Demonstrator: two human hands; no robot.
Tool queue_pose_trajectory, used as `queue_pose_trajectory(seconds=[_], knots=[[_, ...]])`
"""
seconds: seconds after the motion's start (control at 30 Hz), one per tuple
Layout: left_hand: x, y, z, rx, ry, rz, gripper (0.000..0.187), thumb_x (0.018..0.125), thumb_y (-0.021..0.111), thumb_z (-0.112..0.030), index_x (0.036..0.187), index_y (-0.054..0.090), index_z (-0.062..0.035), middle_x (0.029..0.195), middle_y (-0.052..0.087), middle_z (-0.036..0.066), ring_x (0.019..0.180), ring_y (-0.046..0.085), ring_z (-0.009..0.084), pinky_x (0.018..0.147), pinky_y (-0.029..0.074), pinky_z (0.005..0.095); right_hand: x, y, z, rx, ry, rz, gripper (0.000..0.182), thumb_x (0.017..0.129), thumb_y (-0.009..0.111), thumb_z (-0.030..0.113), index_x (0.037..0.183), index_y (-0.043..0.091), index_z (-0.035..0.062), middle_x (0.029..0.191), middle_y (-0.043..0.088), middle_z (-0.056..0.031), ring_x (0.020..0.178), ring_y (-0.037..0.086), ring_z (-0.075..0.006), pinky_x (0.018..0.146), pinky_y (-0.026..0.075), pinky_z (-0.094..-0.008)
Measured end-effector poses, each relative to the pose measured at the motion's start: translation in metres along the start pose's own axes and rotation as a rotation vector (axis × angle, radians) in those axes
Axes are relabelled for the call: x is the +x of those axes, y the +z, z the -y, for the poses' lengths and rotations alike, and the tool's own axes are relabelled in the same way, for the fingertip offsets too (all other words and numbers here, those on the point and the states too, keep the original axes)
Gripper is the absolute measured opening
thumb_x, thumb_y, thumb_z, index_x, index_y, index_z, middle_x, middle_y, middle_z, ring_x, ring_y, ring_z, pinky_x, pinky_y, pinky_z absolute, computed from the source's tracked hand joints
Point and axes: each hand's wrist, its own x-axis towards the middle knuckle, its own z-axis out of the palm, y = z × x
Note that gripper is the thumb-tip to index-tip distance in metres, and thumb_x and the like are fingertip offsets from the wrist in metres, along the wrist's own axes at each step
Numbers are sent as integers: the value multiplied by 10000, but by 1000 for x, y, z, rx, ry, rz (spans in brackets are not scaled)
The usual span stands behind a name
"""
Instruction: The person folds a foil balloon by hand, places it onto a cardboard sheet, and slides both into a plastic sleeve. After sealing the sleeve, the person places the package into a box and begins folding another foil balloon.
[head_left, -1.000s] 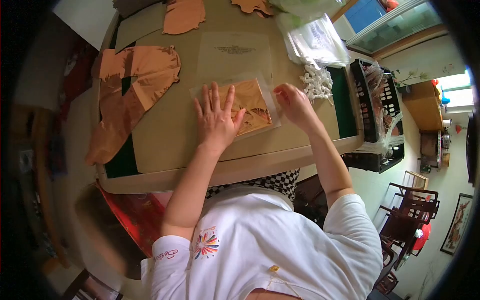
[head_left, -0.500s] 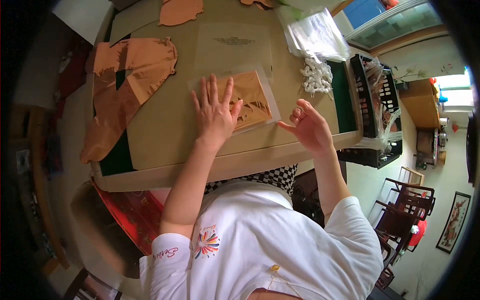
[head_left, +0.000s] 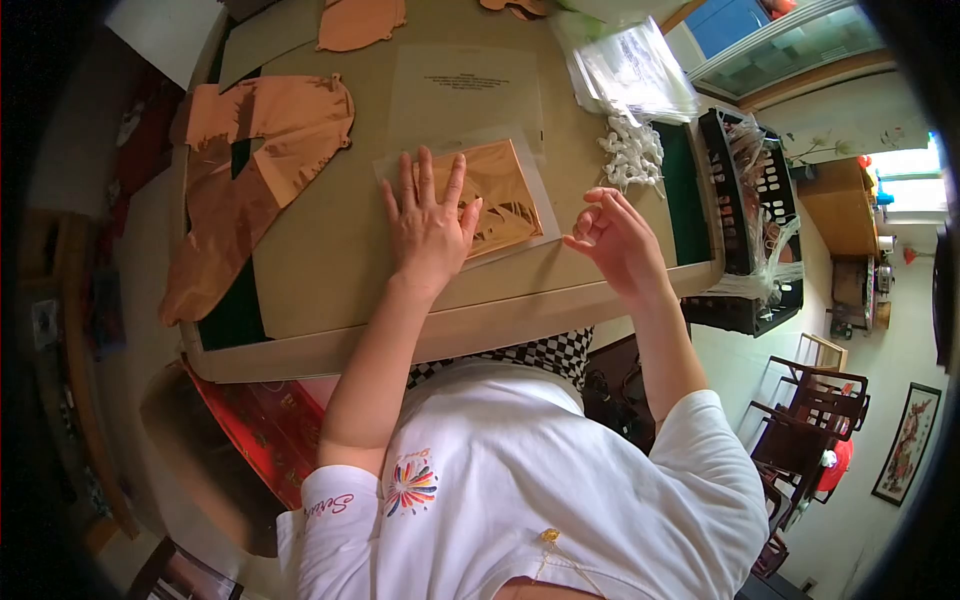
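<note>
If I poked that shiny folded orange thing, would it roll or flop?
The folded orange thing probably won't roll, because it lies flat. It looks thin and wrinkled, so it might bend easily. The clear plastic around its edges looks smooth, so it could slide if the left hand let go.

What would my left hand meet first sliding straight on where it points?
Likely the printed clear plastic bag, lying flat just past the bagged copper-coloured foil under your left hand.

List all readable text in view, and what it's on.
"Seri…", ending unclear: left sleeve.
Printed block on flat plastic bag: too small to read.
Lettering by chest print: too blurred.
Foil-filled bag under left hand: no text visible.
Framed wall picture: any lettering too small to tell.
</note>
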Motion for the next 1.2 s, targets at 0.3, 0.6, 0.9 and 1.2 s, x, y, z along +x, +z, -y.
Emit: queue_pose_trajectory(seconds=[0.3,0.6,0.9,1.2], knots=[[0,1,0,-4,0,-10,597,975,438,-473,1506,307,-234,1546,243,205,1437,199,401,1135,153,611,5,-4,3,-43,11,-69,197,997,525,223,1159,548,112,986,612,-17,891,600,-113,856,485,-355],[0,4,0,-28,0,-18,620,965,476,-460,1514,282,-249,1555,217,195,1436,194,399,1135,142,619,46,8,-12,-579,178,-166,373,951,608,289,1180,549,1,1067,636,-148,896,637,-217,734,540,-376],[5,-6,1,-99,-5,-64,561,983,454,-414,1492,333,-214,1538,258,204,1423,225,411,1126,167,617,81,15,-30,-1164,-55,-220,387,858,699,300,943,579,-58,785,627,-190,724,599,-245,672,476,-362],[59,-19,51,19,109,115,411,959,509,-250,1352,492,-130,1410,456,89,1354,373,259,1133,245,569,34,-7,-23,-911,-6,-147,199,912,674,188,873,556,33,622,526,28,497,396,-36,428,276,-231]])
